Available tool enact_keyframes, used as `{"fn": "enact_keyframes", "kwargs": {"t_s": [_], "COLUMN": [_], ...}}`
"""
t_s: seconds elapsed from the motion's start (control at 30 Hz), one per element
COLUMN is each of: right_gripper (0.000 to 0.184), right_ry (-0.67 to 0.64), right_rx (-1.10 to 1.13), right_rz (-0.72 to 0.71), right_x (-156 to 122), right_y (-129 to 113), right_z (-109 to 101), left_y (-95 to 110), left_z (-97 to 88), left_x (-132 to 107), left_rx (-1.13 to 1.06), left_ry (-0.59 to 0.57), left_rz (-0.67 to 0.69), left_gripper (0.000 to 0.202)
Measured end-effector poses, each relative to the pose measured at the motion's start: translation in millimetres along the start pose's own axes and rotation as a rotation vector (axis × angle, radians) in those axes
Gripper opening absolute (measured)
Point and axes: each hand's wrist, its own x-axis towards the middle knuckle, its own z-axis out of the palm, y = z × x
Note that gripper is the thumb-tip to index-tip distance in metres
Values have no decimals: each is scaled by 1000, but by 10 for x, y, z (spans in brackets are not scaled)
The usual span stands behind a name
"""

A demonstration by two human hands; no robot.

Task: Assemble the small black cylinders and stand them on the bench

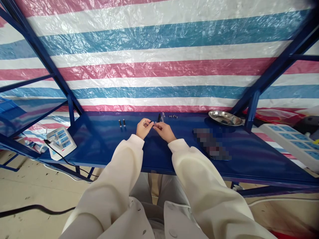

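Both my hands meet over the middle of a blue metal shelf (104, 142). My left hand (143, 128) is curled, its fingertips pinched on a tiny part too small to name. My right hand (163, 131) pinches toward it, fingertips touching the same small part. Just behind the hands stand a small dark piece (159, 117) and a clear one (162, 116). Two small dark cylinders (122, 123) stand upright to the left of my left hand. A row of several tiny metal parts (173, 117) lies behind and right of my right hand.
A round steel dish (225, 118) sits at the shelf's back right. A white power strip (61, 142) with a black cable lies on the left corner, another power strip (291, 141) off to the right. A blurred patch (211, 143) covers something on the shelf. Blue frame struts and a striped tarp stand behind.
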Motion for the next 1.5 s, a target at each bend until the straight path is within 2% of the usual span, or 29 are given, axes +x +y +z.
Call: {"fn": "enact_keyframes", "kwargs": {"t_s": [0.23,0.37,0.63,0.8,0.97,1.17,1.5], "right_gripper": [14,11,9,12,10,10,8], "right_ry": [-53,-78,30,68,66,31,-31], "right_rx": [-26,-80,-286,-359,-401,-442,-397], "right_rz": [-17,18,280,353,359,399,416], "right_x": [-4,8,69,126,175,208,216], "right_y": [-23,15,133,214,306,304,394], "right_z": [-3,8,-2,-15,3,22,-73], "left_y": [-9,-33,-48,-40,-36,-27,-37], "left_z": [5,8,-15,-10,-2,9,11], "left_x": [-21,-24,-5,-6,-11,-23,-25], "left_rx": [76,145,265,325,345,340,362], "left_ry": [-99,-72,-18,15,20,5,-15], "left_rz": [40,101,136,125,113,116,140], "left_gripper": [19,15,2,2,3,4,4]}}
